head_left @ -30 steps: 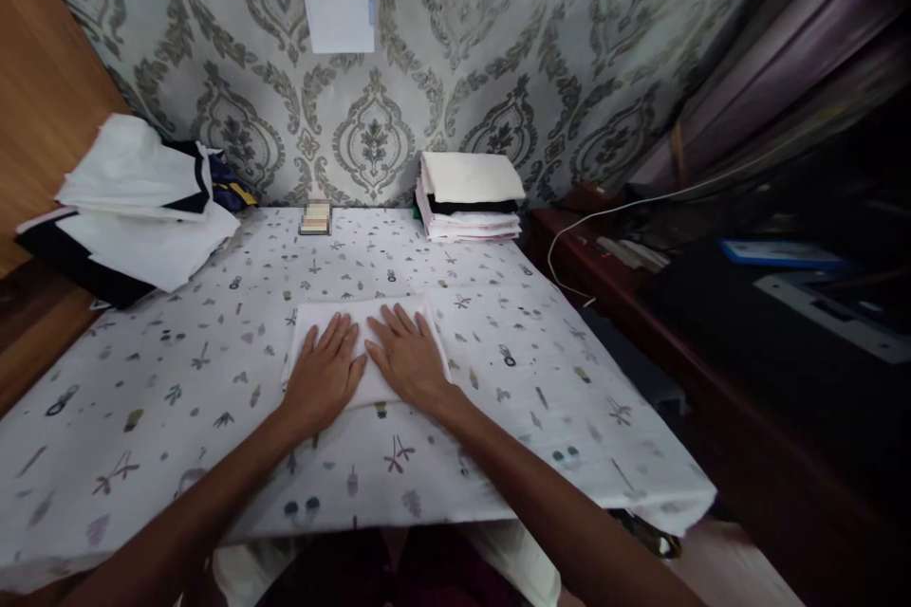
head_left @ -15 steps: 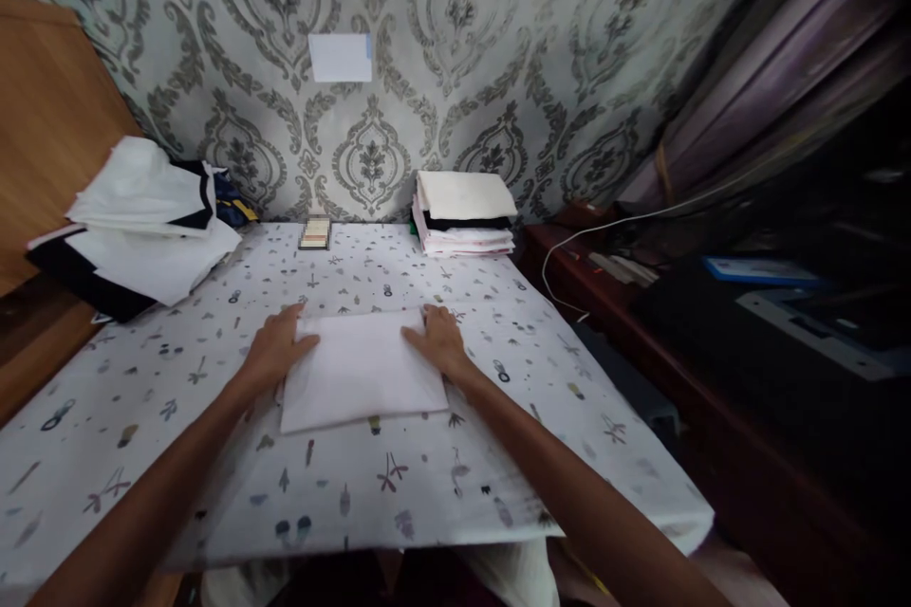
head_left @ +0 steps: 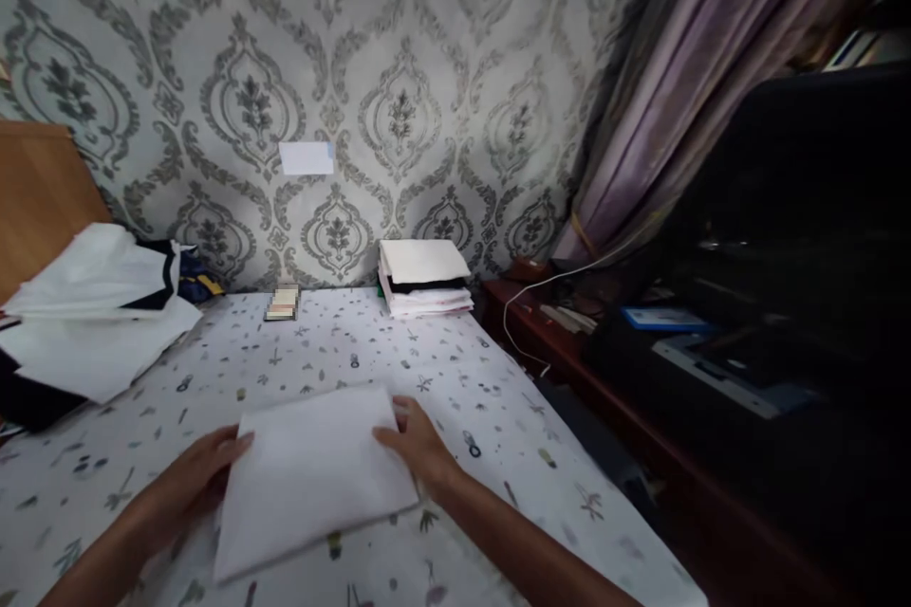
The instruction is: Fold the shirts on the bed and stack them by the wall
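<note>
Left hand point(head_left: 203, 469) and right hand point(head_left: 421, 444) pinched opposite sides of the cloth point(head_left: 313, 479), grips closed, over the worktop point(head_left: 509, 436).

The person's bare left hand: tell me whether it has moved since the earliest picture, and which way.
Yes, leftward: the bare left hand was nearly below the white rectangular wall sheet; now it sits well left of it.
</note>
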Tool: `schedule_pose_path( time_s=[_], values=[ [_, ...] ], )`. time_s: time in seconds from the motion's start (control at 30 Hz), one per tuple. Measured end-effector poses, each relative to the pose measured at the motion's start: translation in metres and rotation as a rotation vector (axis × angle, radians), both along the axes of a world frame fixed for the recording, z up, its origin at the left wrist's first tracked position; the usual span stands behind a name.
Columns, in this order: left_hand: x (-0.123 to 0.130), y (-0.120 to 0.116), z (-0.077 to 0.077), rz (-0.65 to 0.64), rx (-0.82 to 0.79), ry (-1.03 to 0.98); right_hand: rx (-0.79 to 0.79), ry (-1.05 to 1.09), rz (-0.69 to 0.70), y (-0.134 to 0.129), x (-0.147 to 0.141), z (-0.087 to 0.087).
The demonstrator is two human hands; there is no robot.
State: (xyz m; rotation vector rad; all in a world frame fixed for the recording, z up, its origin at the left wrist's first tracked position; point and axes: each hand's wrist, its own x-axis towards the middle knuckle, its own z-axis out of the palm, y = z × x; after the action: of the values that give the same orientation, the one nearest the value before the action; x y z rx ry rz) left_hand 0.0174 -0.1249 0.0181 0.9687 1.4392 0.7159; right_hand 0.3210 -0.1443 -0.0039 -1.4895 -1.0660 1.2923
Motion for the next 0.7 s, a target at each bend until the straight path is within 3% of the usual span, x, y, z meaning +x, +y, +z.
schedule_pose_path(
  time_s=[0.1, 0.17, 0.23, 0.33, 0.5, 0.57, 0.7],
  values=[
    [0.004, -0.013, 0.0, -0.087, -0.037, -0.049, -0.178, 0.139, 0.06, -0.008, 0.004, 0.009],
    [0.01, -0.017, 0.002, -0.049, -0.014, -0.078, -0.254, 0.167, 0.102, -0.008, 0.006, 0.015],
    [0.018, -0.015, 0.007, 0.061, -0.005, -0.055, -0.241, 0.222, 0.122, -0.006, 0.01, 0.019],
    [0.035, -0.001, 0.017, 0.148, 0.001, -0.001, -0.064, 0.307, 0.125, 0.001, 0.024, 0.023],
    [0.094, 0.059, 0.036, 0.087, 0.147, -0.1, 0.231, 0.24, 0.025, 0.039, 0.074, 0.039],
    [0.128, 0.094, 0.044, 0.091, 0.248, -0.114, 0.322, 0.161, -0.054, 0.066, 0.102, 0.047],
    [0.2, 0.171, 0.064, -0.037, 0.472, -0.086, 0.496, -0.15, -0.239, 0.134, 0.161, 0.071]
  ],
)
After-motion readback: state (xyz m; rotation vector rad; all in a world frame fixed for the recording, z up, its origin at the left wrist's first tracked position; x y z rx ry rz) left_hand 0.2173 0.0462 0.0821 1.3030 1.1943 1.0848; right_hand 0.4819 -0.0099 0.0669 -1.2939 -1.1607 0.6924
